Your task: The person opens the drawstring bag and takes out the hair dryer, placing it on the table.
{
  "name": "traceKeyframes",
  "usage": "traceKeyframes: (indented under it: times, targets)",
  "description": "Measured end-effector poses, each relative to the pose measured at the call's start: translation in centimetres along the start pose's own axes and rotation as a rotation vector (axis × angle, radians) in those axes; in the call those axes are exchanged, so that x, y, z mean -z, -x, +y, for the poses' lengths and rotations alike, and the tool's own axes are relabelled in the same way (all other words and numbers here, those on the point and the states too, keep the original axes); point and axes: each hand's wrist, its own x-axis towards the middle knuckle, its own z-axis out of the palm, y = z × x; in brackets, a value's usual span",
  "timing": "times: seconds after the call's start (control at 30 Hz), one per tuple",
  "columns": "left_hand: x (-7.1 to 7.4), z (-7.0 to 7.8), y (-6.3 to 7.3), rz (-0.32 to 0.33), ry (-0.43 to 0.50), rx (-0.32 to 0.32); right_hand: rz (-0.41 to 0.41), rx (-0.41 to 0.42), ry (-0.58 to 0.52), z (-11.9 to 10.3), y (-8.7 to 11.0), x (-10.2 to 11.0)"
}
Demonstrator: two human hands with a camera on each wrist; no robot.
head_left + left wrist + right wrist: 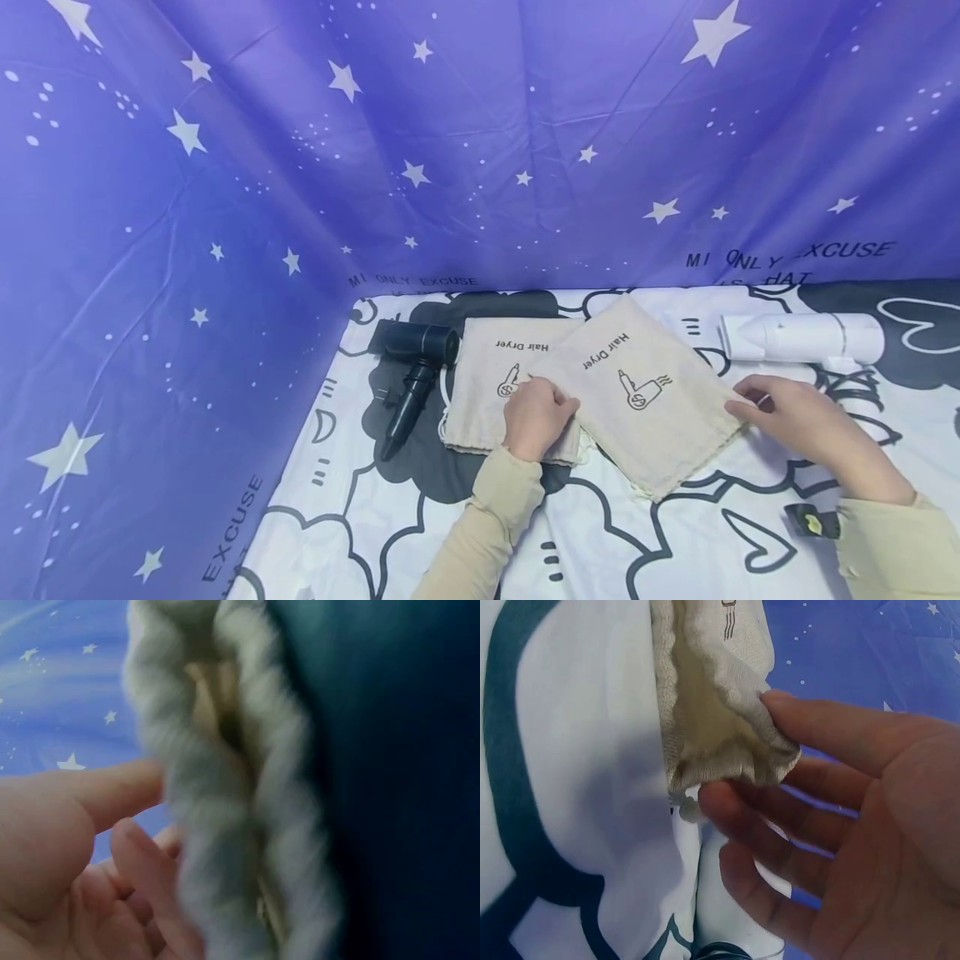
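Observation:
A beige drawstring bag (637, 404) printed "Hair Dryer" lies askew, partly over a second beige bag (480, 408) with the same print. At its left corner, my left hand (538, 419) pinches the upper bag between thumb and fingers. My right hand (787, 412) pinches the opposite corner. Seen from the right wrist, the bag's mouth (720, 727) gapes, with the thumb on one side of the cloth and fingers on the other. In the left wrist view a gathered, blurred bag edge (217, 825) hides the fingertips.
A black hair dryer (408, 392) lies left of the bags. Behind my right hand lies a white hair dryer (802, 337), its cord (855, 387) beside it. A small black item with a yellow mark (813, 522) is by the right sleeve. Purple starry curtains (487, 125) border the patterned cloth.

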Motion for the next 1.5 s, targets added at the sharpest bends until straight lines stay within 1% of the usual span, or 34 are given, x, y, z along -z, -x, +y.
traceKeyframes:
  times: [0.1, 0.17, 0.27, 0.33, 0.43, 0.53, 0.6, 0.67, 0.7, 0.77, 0.87, 0.93, 1.03, 1.13, 1.23, 1.37, 1.5]
  targets:
    - [-0.3, 0.0, -0.1, 0.06, 0.025, -0.022, 0.018, 0.031, 0.0, -0.4, 0.1, 0.1]
    - [-0.2, 0.2, -0.2, 0.089, 0.034, -0.041, 0.052, 0.054, 0.003, -0.6, 0.3, 0.3]
    - [0.0, 0.5, -0.5, 0.118, 0.057, -0.058, 0.106, 0.09, 0.002, -0.8, 0.6, 0.9]
    - [0.3, 0.7, -0.7, 0.126, 0.086, -0.059, 0.137, 0.105, 0.009, -0.9, 0.8, 1.3]
    - [0.7, 0.9, -1.0, 0.132, 0.142, -0.056, 0.149, 0.112, 0.02, -1.1, 1.1, 1.7]
    - [0.9, 1.0, -1.3, 0.123, 0.2, -0.051, 0.116, 0.111, 0.021, -1.2, 1.4, 1.9]
    - [0.8, 1.1, -1.4, 0.119, 0.218, -0.054, 0.084, 0.13, 0.013, -1.2, 1.6, 1.9]
    - [0.6, 1.0, -1.4, 0.101, 0.219, -0.048, 0.033, 0.141, 0.001, -1.3, 1.9, 1.7]
    - [0.5, 1.0, -1.2, 0.087, 0.208, -0.04, 0.006, 0.139, -0.002, -1.3, 1.9, 1.7]
    - [0.5, 1.0, -0.8, 0.037, 0.189, -0.016, -0.032, 0.14, -0.003, -1.2, 2.0, 1.6]
    - [0.3, 0.9, -0.1, -0.045, 0.136, 0.003, -0.058, 0.109, 0.022, -0.9, 1.8, 1.4]
    - [0.2, 0.8, 0.3, -0.081, 0.117, -0.012, -0.064, 0.091, 0.021, -0.6, 1.6, 1.3]
    - [0.0, 0.7, 0.7, -0.1, 0.101, -0.03, -0.084, 0.068, 0.021, -0.4, 1.3, 0.9]
    - [-0.2, 0.6, 0.6, -0.095, 0.102, -0.027, -0.116, 0.06, 0.023, -0.2, 1.0, 0.6]
    - [-0.4, 0.6, 0.4, -0.08, 0.114, -0.022, -0.128, 0.057, 0.042, -0.2, 0.9, 0.6]
    - [-0.6, 0.7, -0.1, -0.039, 0.133, -0.053, -0.147, 0.073, 0.051, -0.1, 1.1, 0.9]
    - [-0.6, 0.9, -0.6, 0.002, 0.142, -0.085, -0.152, 0.113, 0.053, -0.1, 1.6, 1.0]
